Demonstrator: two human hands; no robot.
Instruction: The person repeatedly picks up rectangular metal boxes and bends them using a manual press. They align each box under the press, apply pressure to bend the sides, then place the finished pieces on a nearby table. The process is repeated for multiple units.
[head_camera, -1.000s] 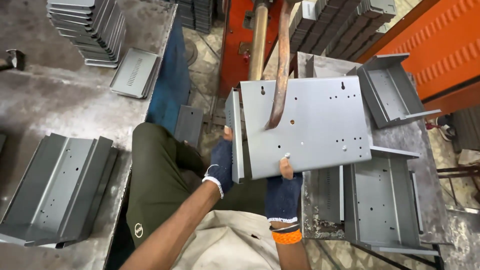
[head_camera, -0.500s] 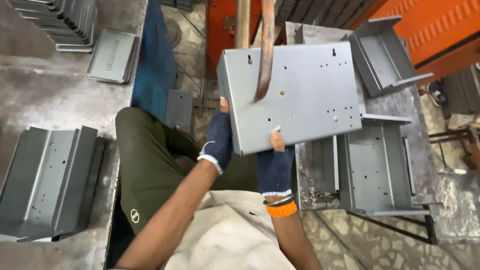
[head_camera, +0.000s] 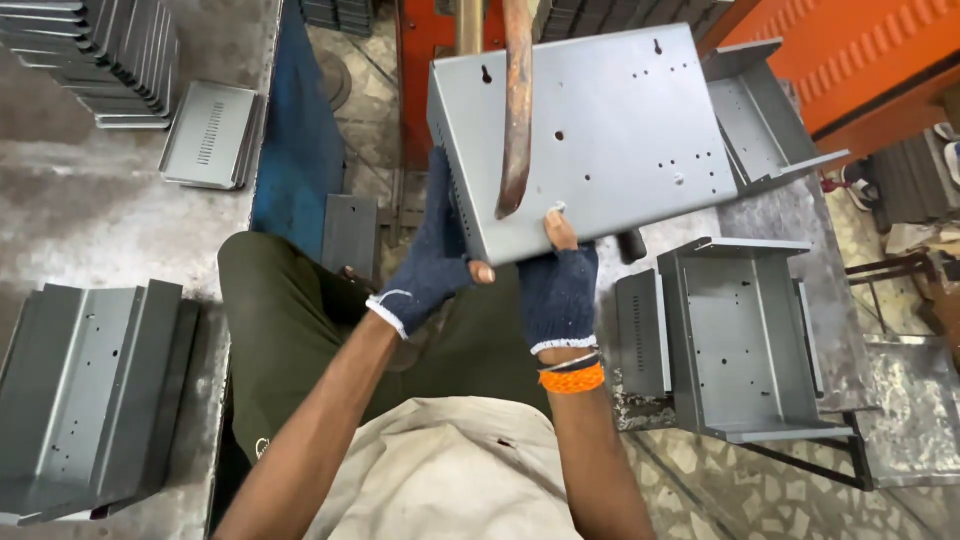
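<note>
A grey folded sheet-metal panel (head_camera: 610, 130) with small punched holes is held up in front of me, tilted. My left hand (head_camera: 432, 260), in a dark blue fingerless glove, grips its lower left corner and side flange. My right hand (head_camera: 557, 275), gloved the same with an orange band at the wrist, holds the bottom edge, thumb on the face. A rusty curved bar (head_camera: 517, 110) hangs down in front of the panel's face.
Grey channel-shaped metal parts (head_camera: 85, 395) lie at lower left, and a stack of trays (head_camera: 100, 55) with a flat vented tray (head_camera: 210, 135) at upper left. More bent panels (head_camera: 740, 335) stand on the right bench. An orange machine frame (head_camera: 860, 60) is at upper right.
The panel has stayed in both hands and come closer and higher in view. The view has shifted, so the left-hand parts now sit lower.
</note>
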